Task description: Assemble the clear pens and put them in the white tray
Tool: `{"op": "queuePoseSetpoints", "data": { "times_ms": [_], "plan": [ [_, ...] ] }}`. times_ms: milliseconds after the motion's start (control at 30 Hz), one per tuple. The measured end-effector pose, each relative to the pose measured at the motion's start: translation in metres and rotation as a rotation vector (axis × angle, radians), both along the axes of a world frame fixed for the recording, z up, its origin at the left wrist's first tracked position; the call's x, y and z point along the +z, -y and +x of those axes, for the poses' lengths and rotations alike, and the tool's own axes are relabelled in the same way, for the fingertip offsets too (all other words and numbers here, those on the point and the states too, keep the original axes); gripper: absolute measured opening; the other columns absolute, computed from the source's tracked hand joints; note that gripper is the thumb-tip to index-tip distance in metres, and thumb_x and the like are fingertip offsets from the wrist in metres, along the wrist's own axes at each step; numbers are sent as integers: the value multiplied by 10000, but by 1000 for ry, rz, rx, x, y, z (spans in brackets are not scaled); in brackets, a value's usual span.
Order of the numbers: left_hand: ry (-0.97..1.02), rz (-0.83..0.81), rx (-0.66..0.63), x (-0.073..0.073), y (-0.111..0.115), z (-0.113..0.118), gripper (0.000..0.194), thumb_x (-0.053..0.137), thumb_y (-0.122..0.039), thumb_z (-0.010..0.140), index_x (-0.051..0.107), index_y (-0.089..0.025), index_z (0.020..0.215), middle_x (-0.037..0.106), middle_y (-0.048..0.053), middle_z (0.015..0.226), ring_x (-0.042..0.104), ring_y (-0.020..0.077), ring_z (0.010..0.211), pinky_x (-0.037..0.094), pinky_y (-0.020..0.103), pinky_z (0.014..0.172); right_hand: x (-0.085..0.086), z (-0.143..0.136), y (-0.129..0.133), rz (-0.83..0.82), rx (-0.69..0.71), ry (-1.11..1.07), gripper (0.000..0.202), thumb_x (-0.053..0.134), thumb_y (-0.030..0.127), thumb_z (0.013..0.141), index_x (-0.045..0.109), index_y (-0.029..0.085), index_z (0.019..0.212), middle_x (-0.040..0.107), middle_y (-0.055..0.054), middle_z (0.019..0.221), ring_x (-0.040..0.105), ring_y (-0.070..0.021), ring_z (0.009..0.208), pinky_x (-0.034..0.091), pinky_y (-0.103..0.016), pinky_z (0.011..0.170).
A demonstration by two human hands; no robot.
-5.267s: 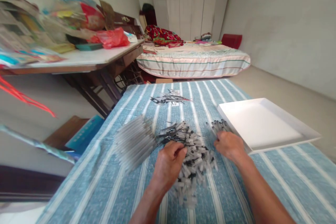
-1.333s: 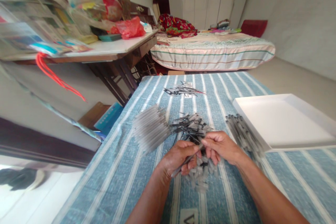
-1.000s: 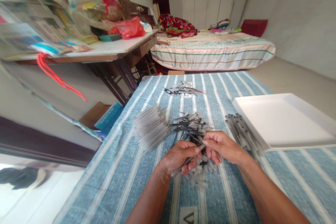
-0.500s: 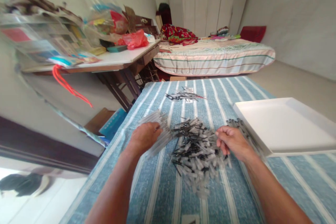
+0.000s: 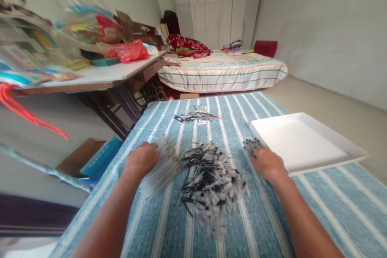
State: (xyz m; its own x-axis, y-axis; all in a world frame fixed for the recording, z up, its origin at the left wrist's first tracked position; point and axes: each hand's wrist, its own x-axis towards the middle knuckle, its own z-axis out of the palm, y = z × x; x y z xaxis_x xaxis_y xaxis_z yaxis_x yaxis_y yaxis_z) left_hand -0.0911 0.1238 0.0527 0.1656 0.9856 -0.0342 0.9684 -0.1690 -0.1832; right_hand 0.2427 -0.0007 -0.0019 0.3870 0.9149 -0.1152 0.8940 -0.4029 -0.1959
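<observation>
My left hand (image 5: pixel 142 160) rests at the upper left edge of a bundle of clear plastic pen barrels (image 5: pixel 165 169), with its fingers curled and closed on the barrels' edge. My right hand (image 5: pixel 267 164) is at a row of pens with dark ends (image 5: pixel 252 144), its fingers bent down onto them and partly hidden. Between both hands lies a loose heap of pen parts (image 5: pixel 214 185), mostly translucent white pieces and thin black ones. Farther back is a small pile of thin dark refills (image 5: pixel 193 116), one with a red tip.
A shallow white tray (image 5: pixel 299 164) stands on the striped blue tablecloth (image 5: pixel 169 225) at the right. To the left, a desk (image 5: pixel 117 74) carries plastic bags and a red bag (image 5: pixel 131 51). Behind the table is a bed (image 5: pixel 223 74). Below the desk lies a blue box (image 5: pixel 99 157).
My right hand has moved right, from the heap's edge to the row of pens beside the tray. My left hand stays at the clear barrels. The view has turned slightly right.
</observation>
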Motion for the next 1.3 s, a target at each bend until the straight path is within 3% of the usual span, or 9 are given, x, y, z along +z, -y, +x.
{"op": "queuePoseSetpoints", "data": {
  "times_ms": [200,367,533,600,700,767,900,1100,1300],
  "plan": [
    [124,94,0,-5,18,10,400,329,-351,832,623,-144,1010,620,142,1018,599,276,901,449,343,752,-9,-7,-2,-80,22,57,222,479,164,729,684,133,809,690,-179,842,650,-280,800,454,-343,642],
    [612,155,-178,-16,55,38,316,405,-357,813,642,-149,839,655,84,865,605,197,817,440,269,753,-3,-8,-2,-64,14,72,232,443,236,760,661,155,762,688,-160,801,644,-278,756,434,-334,603],
    [843,105,-214,-23,84,55,277,439,-365,809,638,-172,795,660,51,803,607,169,765,458,248,700,5,-23,9,259,191,-259,161,428,286,765,521,204,661,578,-14,594,550,-162,574,383,-254,543],
    [830,186,-143,-18,77,37,292,427,-373,820,636,-170,841,661,61,884,606,175,832,461,254,764,4,-31,12,364,268,-476,168,431,306,770,458,210,635,495,22,549,488,-131,532,369,-228,519],
    [517,418,446,-7,53,-21,393,344,-375,851,580,-152,1072,605,114,1104,561,251,999,450,355,827,-2,-38,15,399,325,-617,174,434,317,779,438,210,642,436,37,550,438,-118,526,356,-215,512],
    [445,373,588,-3,36,-64,440,380,-361,826,565,-81,1111,602,204,1086,551,353,997,462,444,746,-6,-41,15,392,348,-618,167,443,310,777,441,209,645,415,42,546,416,-114,518,344,-213,507],
    [375,212,624,-18,12,-109,367,507,-322,728,647,-98,982,641,214,986,577,381,920,469,426,659,-10,-45,13,355,394,-634,168,449,310,778,449,208,645,426,42,545,415,-115,515,339,-211,505],
    [293,148,624,-48,6,-106,342,474,-240,696,649,-109,959,583,220,1116,500,394,1051,443,440,720,-13,-46,13,341,387,-661,172,458,325,771,470,211,643,462,38,540,442,-125,513,342,-211,500],
    [271,120,575,-44,3,-113,383,473,-209,684,610,-169,1039,601,186,1113,539,363,1023,431,440,744,-14,-43,12,353,390,-650,166,456,306,774,471,205,642,467,37,546,440,-119,517,347,-207,502]
  ]
}}
